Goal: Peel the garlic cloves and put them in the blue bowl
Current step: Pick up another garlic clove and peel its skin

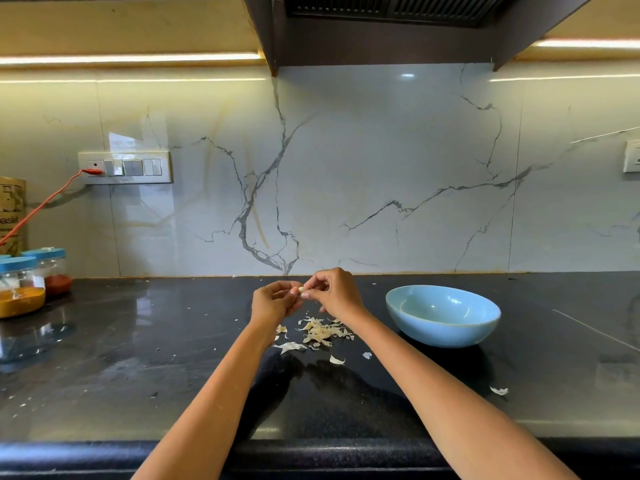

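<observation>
A small pale garlic clove is pinched between the fingertips of both hands above the black counter. My left hand grips it from the left and my right hand from the right. Just below them lies a heap of garlic skins and pieces; I cannot tell whether whole cloves lie among them. The blue bowl stands on the counter to the right of my right hand. The part of its inside that I can see holds nothing.
Spice jars with blue lids stand at the far left by the marble wall. An orange cable runs to a switch panel. Loose skin flakes lie scattered on the counter, whose front edge is close to me.
</observation>
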